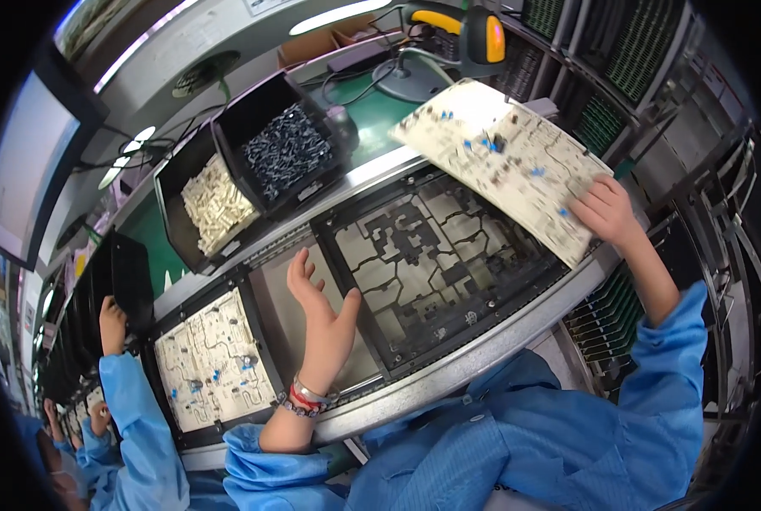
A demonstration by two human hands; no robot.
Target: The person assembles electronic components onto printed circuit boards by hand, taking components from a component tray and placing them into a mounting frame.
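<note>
My right hand (606,211) grips the right edge of a large cream-coloured circuit board (517,162) dotted with small blue and dark parts. The board is tilted above the far right part of a black fixture frame (427,255) with irregular cut-outs, partly covering it. With fingers apart and nothing in them, my left hand (322,319) hovers over the plain grey strip (282,298) left of that frame. Bracelets circle the left wrist. Farther left, a second cream circuit board (210,362) lies in another black frame on the same line.
Behind the line stand a black bin of white parts (219,204) and one of dark parts (287,153). A yellow-black scanner (483,38) rests on a stand. Racks of green boards (636,51) rise at right. A co-worker's hand (113,325) is at left, below a monitor (31,162).
</note>
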